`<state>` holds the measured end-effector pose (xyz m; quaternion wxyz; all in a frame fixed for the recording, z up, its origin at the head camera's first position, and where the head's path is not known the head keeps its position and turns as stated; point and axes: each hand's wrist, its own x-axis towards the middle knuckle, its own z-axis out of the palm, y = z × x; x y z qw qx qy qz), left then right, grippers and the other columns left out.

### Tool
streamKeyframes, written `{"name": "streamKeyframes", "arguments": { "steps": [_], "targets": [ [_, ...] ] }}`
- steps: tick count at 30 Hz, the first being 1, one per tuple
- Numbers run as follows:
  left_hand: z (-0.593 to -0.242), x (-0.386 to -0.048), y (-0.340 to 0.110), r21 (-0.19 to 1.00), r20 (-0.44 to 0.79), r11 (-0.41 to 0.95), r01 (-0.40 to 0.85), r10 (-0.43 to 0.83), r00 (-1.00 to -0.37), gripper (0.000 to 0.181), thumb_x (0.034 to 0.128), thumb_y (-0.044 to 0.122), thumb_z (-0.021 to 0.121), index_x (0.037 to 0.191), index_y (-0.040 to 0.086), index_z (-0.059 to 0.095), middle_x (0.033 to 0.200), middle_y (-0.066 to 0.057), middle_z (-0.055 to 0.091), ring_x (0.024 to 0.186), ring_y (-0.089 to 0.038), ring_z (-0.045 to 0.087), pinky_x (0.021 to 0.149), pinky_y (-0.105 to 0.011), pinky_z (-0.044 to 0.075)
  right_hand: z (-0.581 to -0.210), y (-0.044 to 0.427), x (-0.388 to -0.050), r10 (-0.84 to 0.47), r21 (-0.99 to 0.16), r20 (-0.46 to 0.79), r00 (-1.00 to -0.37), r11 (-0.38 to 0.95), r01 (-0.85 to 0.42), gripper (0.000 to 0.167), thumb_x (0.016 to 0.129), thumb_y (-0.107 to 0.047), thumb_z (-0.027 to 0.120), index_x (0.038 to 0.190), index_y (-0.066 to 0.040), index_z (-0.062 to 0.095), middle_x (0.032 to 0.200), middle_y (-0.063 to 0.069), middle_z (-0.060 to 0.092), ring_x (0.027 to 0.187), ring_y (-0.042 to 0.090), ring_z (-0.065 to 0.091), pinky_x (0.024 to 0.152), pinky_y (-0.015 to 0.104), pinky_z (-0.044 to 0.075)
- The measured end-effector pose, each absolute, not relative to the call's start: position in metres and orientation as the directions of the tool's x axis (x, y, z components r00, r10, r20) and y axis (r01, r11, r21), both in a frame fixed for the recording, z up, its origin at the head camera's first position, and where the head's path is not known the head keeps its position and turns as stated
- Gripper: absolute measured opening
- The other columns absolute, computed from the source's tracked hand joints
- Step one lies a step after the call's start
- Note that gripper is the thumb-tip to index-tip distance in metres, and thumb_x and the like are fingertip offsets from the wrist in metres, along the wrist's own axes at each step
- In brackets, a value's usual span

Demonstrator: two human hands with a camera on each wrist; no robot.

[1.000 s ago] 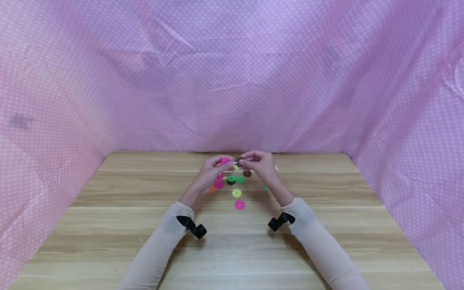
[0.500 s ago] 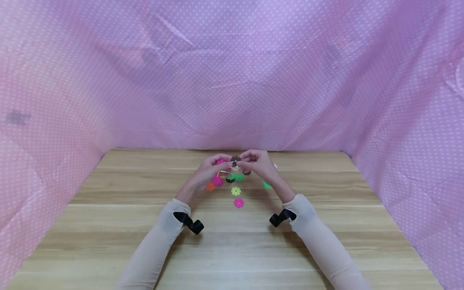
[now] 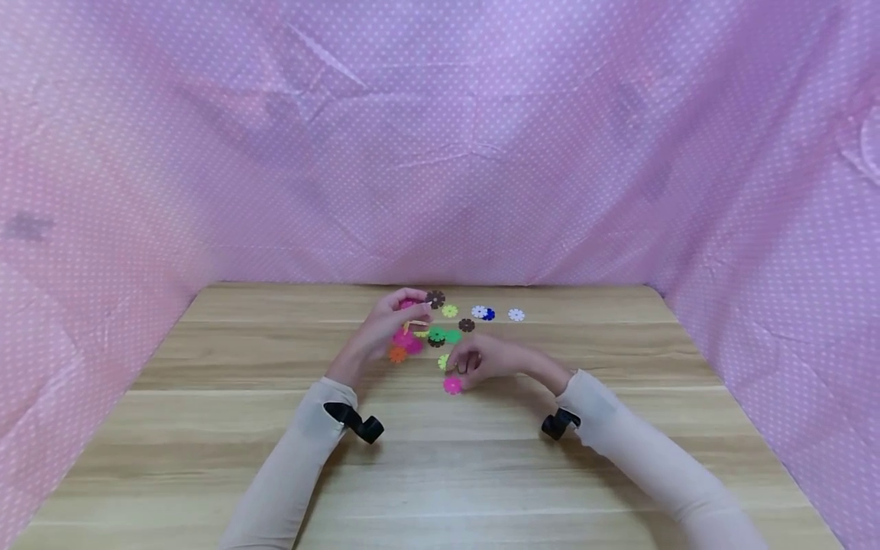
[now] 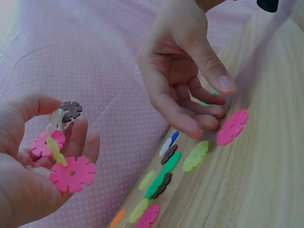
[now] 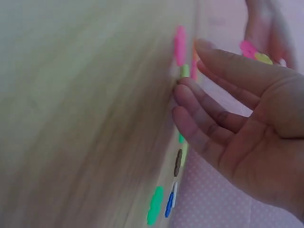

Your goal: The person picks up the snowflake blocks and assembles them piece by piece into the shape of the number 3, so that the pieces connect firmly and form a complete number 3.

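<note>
1. The left hand (image 4: 23, 166) has its fingers closed on a chain of joined flower-shaped discs (image 4: 56, 151), raised off the desk (image 3: 440, 473): pink, yellow, pink, white, brown.
2. The right hand (image 4: 176, 57) is bare, thumb and index finger spread apart, the others curved.
3. Just beside those fingertips lies a loose pink disc (image 4: 232, 127); contact cannot be told. A yellow-green disc (image 4: 195, 156) lies near it.
4. Farther out lie a dark blue disc (image 3: 489, 314) and a white disc (image 3: 516, 315).
5. Dotted pink cloth (image 3: 440, 168) hangs behind.
</note>
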<state>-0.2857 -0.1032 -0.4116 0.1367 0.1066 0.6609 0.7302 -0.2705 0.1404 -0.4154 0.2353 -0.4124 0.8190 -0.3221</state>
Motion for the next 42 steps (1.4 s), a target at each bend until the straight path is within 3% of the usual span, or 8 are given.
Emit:
{"name": "streamKeyframes", "arguments": {
  "steps": [8, 14, 18, 25, 34, 42],
  "targets": [
    [-0.409, -0.283, -0.101, 0.993, -0.025, -0.099, -0.065, 0.363, -0.932, 0.019, 0.0985, 0.002, 0.059, 0.117, 0.003, 0.056, 0.090, -0.001, 0.067, 0.081, -0.013, 0.069, 0.081, -0.031, 0.062, -0.417, 0.131, -0.261, -0.830, -0.629, -0.156, -0.535, 0.501, -0.594, 0.034, 0.085, -0.004, 0.080, 0.118, -0.005, 0.074, 0.091, 0.008, 0.062, 0.081, 0.017, 0.056, 0.072, 0.019, 0.049],
    [-0.410, -0.283, -0.101, 0.987, -0.001, -0.151, -0.062, 0.374, -0.927, 0.012, 0.0983, -0.001, 0.059, 0.109, 0.005, 0.057, 0.089, -0.006, 0.069, 0.077, -0.013, 0.070, 0.074, -0.029, 0.063, -0.416, 0.127, -0.256, -0.803, -0.604, -0.177, -0.569, 0.546, -0.581, 0.019, 0.082, 0.000, 0.081, 0.098, -0.006, 0.074, 0.090, 0.006, 0.063, 0.081, 0.013, 0.056, 0.073, 0.019, 0.050],
    [-0.410, -0.283, -0.100, 0.987, 0.005, -0.149, -0.056, 0.380, -0.925, 0.019, 0.0989, 0.001, 0.059, 0.118, 0.003, 0.057, 0.092, -0.002, 0.068, 0.078, -0.012, 0.069, 0.075, -0.028, 0.062, -0.417, 0.127, -0.257, -0.796, -0.625, -0.173, -0.580, 0.544, -0.560, 0.016, 0.083, 0.002, 0.080, 0.094, -0.005, 0.071, 0.088, 0.007, 0.066, 0.077, 0.010, 0.056, 0.070, 0.019, 0.050],
    [-0.411, -0.283, -0.100, 0.994, 0.014, -0.106, -0.029, 0.384, -0.923, 0.041, 0.1017, 0.006, 0.057, 0.142, 0.005, 0.053, 0.106, -0.001, 0.062, 0.087, -0.012, 0.066, 0.080, -0.030, 0.062, -0.420, 0.128, -0.259, -0.797, -0.640, -0.173, -0.578, 0.537, -0.549, 0.027, 0.084, 0.002, 0.079, 0.109, -0.007, 0.075, 0.088, 0.008, 0.066, 0.076, 0.010, 0.055, 0.068, 0.019, 0.049],
    [-0.414, -0.283, -0.101, 0.990, -0.002, -0.130, -0.055, 0.376, -0.926, 0.040, 0.1023, 0.006, 0.056, 0.142, 0.007, 0.053, 0.099, -0.005, 0.064, 0.081, -0.013, 0.068, 0.083, -0.034, 0.063, -0.421, 0.129, -0.264, -0.829, -0.656, -0.191, -0.526, 0.506, -0.560, 0.025, 0.078, 0.001, 0.084, 0.097, -0.008, 0.071, 0.085, 0.002, 0.063, 0.076, 0.009, 0.054, 0.070, 0.020, 0.050],
    [-0.411, -0.284, -0.101, 0.989, -0.007, -0.135, -0.063, 0.382, -0.924, 0.039, 0.1029, 0.007, 0.055, 0.141, 0.007, 0.052, 0.098, -0.003, 0.066, 0.084, -0.015, 0.069, 0.085, -0.035, 0.063, -0.422, 0.133, -0.272, -0.815, -0.766, -0.152, -0.559, 0.455, -0.454, 0.018, 0.081, 0.004, 0.080, 0.092, -0.001, 0.066, 0.087, 0.008, 0.067, 0.077, 0.010, 0.059, 0.071, 0.021, 0.054]
  ]
}}
